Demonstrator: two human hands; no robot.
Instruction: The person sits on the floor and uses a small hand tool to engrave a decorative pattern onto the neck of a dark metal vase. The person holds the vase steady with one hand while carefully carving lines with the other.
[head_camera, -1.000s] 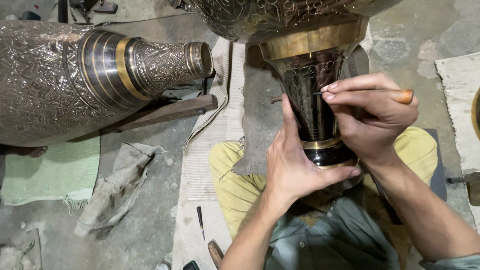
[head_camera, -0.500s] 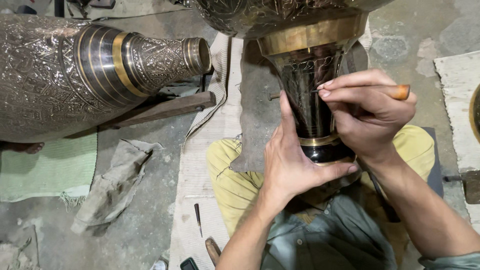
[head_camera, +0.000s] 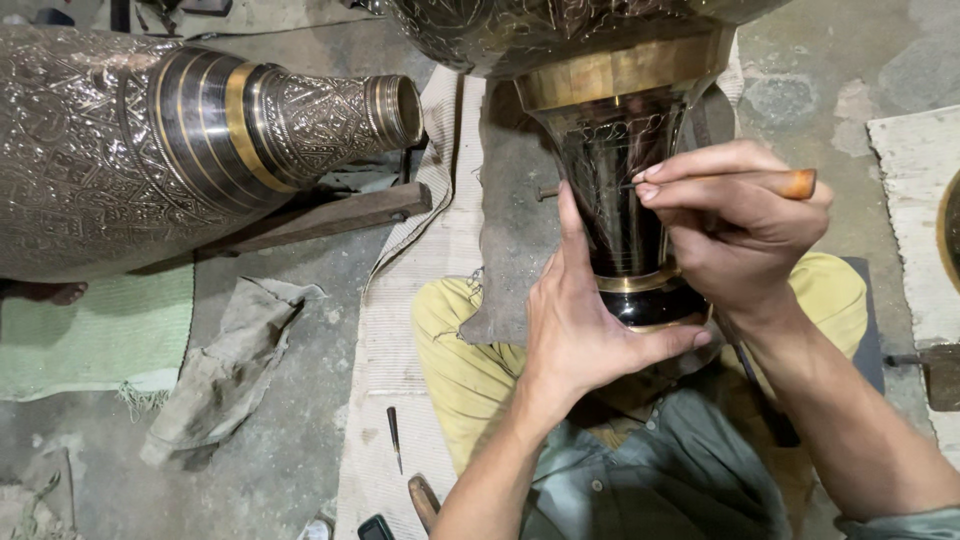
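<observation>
Vase (head_camera: 625, 230) is where we are working: a dark metal one with brass bands, lying neck toward us across our lap, its wide engraved body running off the frame at twelve o'clock. We are cutting fine lines into the flared dark neck just below the upper brass band.

Our left hand (head_camera: 580, 320) is lying open against the neck from nine o'clock, thumb hooked round the lower brass ring, fingers pointing up the metal. Our right hand (head_camera: 740, 235) is closed on the graver (head_camera: 790, 183), a thin tool with an orange wooden handle, pinched between thumb and forefingers so the tip is meeting the neck at about the middle. The two hands are sitting close, nearly touching over the neck.

To do this well, we judge, we should be keeping the left palm pressing firmly so the vase is not rolling, resting the right fingers on the metal as a pivot, and pushing in short, light strokes; a slip on the polished curve would be scratching the finish.

At nine o'clock a second vase (head_camera: 180, 130) is lying on its side on a wooden block (head_camera: 330, 218). At seven o'clock a crumpled rag (head_camera: 225, 370) is lying on the floor, and a small tool (head_camera: 394, 435) is lying on the mat (head_camera: 385, 340) near six.
</observation>
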